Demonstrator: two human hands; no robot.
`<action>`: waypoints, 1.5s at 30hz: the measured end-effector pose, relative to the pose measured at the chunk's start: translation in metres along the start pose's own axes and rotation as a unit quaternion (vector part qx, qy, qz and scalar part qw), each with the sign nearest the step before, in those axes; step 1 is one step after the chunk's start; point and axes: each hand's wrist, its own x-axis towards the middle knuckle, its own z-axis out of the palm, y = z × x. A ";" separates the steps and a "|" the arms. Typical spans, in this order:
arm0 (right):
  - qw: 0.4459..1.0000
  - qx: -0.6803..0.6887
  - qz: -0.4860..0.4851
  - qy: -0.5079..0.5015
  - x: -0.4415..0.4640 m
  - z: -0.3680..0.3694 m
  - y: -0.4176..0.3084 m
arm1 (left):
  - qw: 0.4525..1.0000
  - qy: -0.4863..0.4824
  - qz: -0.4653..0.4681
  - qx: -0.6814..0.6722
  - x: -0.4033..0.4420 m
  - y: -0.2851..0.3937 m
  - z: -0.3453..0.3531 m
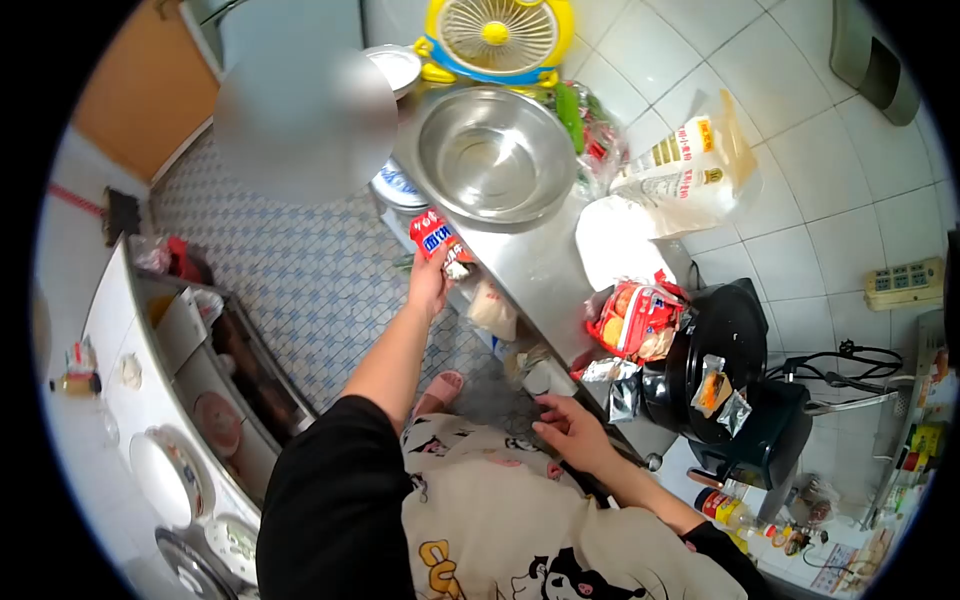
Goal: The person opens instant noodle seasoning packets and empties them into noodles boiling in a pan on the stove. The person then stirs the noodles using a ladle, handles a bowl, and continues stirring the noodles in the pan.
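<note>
The left fingers point(432, 262) grip one red packet point(433, 236) near one steel basin point(495, 158); the right fingers point(556, 408), half-open, hold nothing.

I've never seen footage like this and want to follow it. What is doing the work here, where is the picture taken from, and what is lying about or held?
There is no machine here: these are a person's own bare hands. The single picture comes from a camera worn on the head, looking forward and down.

The left hand grips a red packet beside the edge of the metal counter. The right hand looks empty, its fingers loosely apart.

On the counter are a wide steel basin, a printed plastic bag and a red-and-clear bag of round items. A yellow fan stands beyond the basin.
</note>
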 end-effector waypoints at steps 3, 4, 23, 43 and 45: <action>0.999 0.019 -0.005 0.030 0.005 0.002 0.002 | 0.992 -0.035 -0.101 0.064 0.075 -0.029 0.025; 0.999 0.017 -0.008 0.041 0.006 0.002 0.003 | 0.991 -0.032 -0.128 -0.002 0.083 -0.033 0.034; 0.964 0.047 -0.005 0.262 -0.024 -0.033 0.001 | 0.994 -0.020 -0.019 0.104 0.133 -0.030 0.051; 0.805 -0.257 0.001 0.534 -0.079 -0.128 0.027 | 0.785 -0.455 0.066 0.415 -0.166 0.007 0.129; 0.763 -0.258 -0.082 0.587 -0.077 -0.131 0.047 | 0.677 -0.534 0.179 0.474 -0.193 0.015 0.171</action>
